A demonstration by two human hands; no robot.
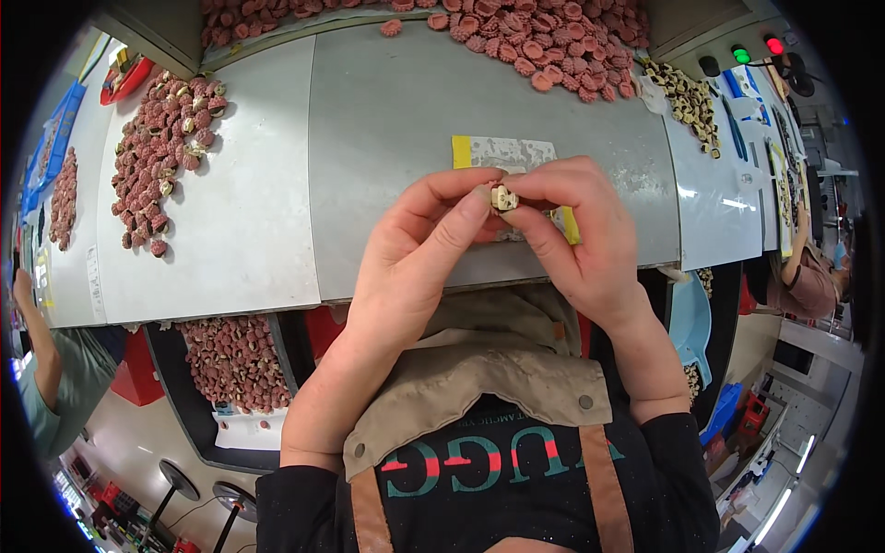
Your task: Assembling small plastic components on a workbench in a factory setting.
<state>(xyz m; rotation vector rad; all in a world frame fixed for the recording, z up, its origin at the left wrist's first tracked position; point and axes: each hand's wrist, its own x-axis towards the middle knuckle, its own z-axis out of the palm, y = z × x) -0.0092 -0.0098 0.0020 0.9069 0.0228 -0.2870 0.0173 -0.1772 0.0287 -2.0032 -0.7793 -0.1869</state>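
Observation:
Over the grey metal worktop [396, 101], my left hand [406, 240] and my right hand [585, 230] meet fingertip to fingertip. Between them they pinch a small raspberry-shaped piece [503, 197], its cream-and-dark insert turned toward me. A little of its pink shell shows at the left; my fingers hide the rest. Thumb and fingers of each hand are closed on it. Just behind and beneath the hands lies a whitish speckled strip [512, 151] with yellow ends, partly covered by them.
Hollow pink shells [544, 41] are heaped at the back. Filled pieces [161, 157] lie at the left, cream-and-dark inserts [687, 97] at the right. Below the edge stand a bin of pieces [238, 359] and a light-blue scoop [690, 323]. A person [64, 378] is at far left, another [807, 276] far right.

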